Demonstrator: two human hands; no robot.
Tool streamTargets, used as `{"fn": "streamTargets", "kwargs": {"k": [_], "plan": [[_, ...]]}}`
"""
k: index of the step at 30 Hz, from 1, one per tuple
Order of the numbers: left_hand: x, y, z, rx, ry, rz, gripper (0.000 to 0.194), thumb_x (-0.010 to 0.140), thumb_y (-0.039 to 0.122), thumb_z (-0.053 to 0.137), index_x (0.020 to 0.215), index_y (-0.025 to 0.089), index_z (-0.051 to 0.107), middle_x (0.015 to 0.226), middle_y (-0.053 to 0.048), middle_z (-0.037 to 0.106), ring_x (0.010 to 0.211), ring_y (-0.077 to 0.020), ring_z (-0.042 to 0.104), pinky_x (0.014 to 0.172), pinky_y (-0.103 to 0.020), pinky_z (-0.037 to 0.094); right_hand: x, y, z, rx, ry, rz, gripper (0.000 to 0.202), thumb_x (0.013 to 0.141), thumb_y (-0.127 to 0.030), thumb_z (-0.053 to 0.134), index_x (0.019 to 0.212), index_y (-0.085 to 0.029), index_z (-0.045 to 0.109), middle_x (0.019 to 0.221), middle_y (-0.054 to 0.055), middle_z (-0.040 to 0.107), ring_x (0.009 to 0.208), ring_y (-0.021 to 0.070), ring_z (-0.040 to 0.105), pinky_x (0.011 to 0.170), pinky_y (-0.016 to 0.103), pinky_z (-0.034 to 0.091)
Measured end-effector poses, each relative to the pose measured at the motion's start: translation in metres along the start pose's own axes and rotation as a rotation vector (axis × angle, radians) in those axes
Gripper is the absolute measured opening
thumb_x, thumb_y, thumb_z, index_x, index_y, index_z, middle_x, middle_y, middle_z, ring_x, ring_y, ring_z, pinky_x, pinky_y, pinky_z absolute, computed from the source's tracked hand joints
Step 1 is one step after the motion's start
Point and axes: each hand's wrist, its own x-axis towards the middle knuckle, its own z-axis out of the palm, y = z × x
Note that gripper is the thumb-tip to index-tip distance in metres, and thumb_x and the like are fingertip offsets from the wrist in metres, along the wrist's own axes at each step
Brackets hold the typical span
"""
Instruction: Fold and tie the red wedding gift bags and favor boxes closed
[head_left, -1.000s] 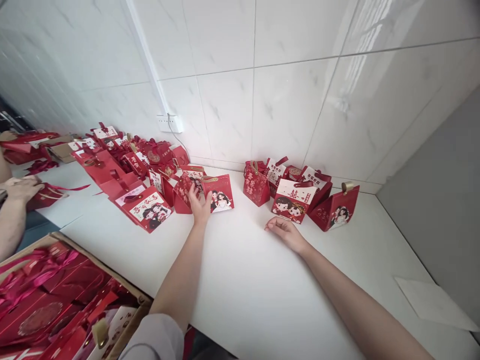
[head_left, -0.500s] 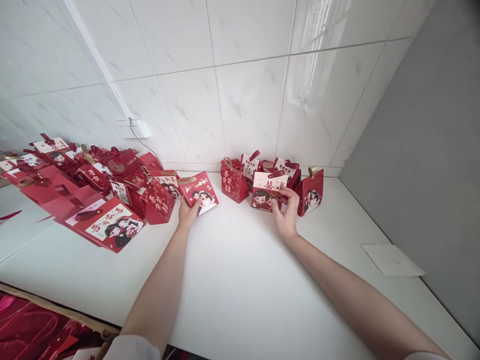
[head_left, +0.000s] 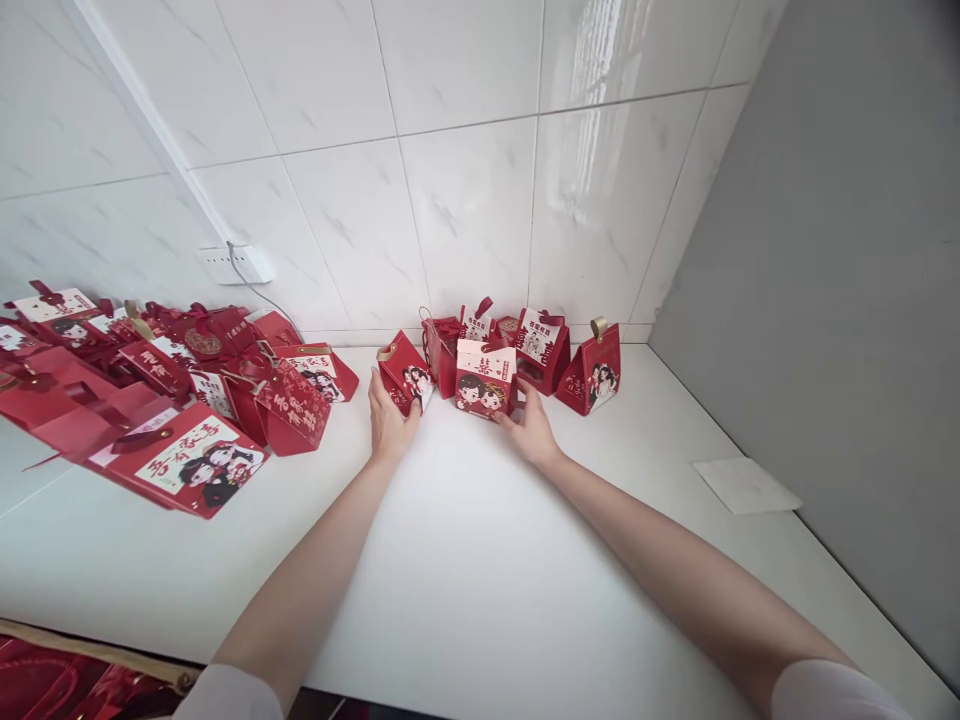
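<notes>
Cannot read the tiny lettering at the right of the white-topped box (head_left: 486,385) (far too small). Can see only part of the white-fronted box (head_left: 477,323) behind, half covered by that front one. Cannot make out every fingertip of the right hand (head_left: 529,428). Lose the carton (head_left: 97,650) past the lower left corner, the red bags (head_left: 45,388) past the left edge.

The left hand (head_left: 394,420) grips a small red cardboard gift box (head_left: 406,372); white tiled wall (head_left: 465,200) rises beyond both hands.
</notes>
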Motion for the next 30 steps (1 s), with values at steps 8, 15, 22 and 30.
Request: {"fn": "streamTargets", "kwargs": {"k": [8,15,22,30], "plan": [[-0.009,0.025,-0.004,0.11,0.08,0.166,0.082,0.087,0.04,0.053,0.153,0.015,0.012,0.161,-0.015,0.003,0.149,-0.0287,0.001,0.118,-0.051,-0.008,0.009,-0.021,0.06,0.032,-0.283,-0.053,0.058,0.074,-0.02,0.067,0.13,-0.024,0.051,0.113,0.006,0.064,0.092,0.0214,0.066,0.085,0.041,0.056],[-0.011,0.031,-0.006,0.336,-0.211,0.462,0.068,0.086,0.034,0.055,0.149,0.022,0.032,0.16,-0.008,0.012,0.148,-0.0304,0.006,0.119,-0.053,-0.005,0.058,-0.031,0.05,-0.066,0.152,-0.233,0.042,0.087,-0.022,0.05,0.129,-0.018,0.045,0.153,0.011,0.025,0.145,0.0238,0.019,0.119,0.048,0.018],[-0.005,0.024,-0.003,0.5,-0.222,0.31,0.072,0.08,0.011,0.049,0.149,0.022,0.03,0.161,-0.001,0.009,0.149,-0.0281,-0.001,0.12,-0.055,-0.001,0.116,-0.001,0.027,-0.334,0.079,0.094,0.064,0.088,-0.043,0.053,0.139,-0.013,0.028,0.133,0.021,0.053,0.122,0.0291,0.054,0.1,0.048,0.044],[-0.007,0.012,0.005,0.51,-0.151,0.15,0.071,0.076,0.014,0.054,0.144,0.01,0.034,0.161,-0.013,0.003,0.148,-0.034,-0.003,0.116,-0.063,-0.006,0.112,-0.004,0.044,-0.486,-0.244,-0.091,0.044,0.075,-0.015,0.062,0.118,-0.018,0.058,0.144,0.01,0.045,0.136,0.0237,0.039,0.114,0.038,0.031]]}}
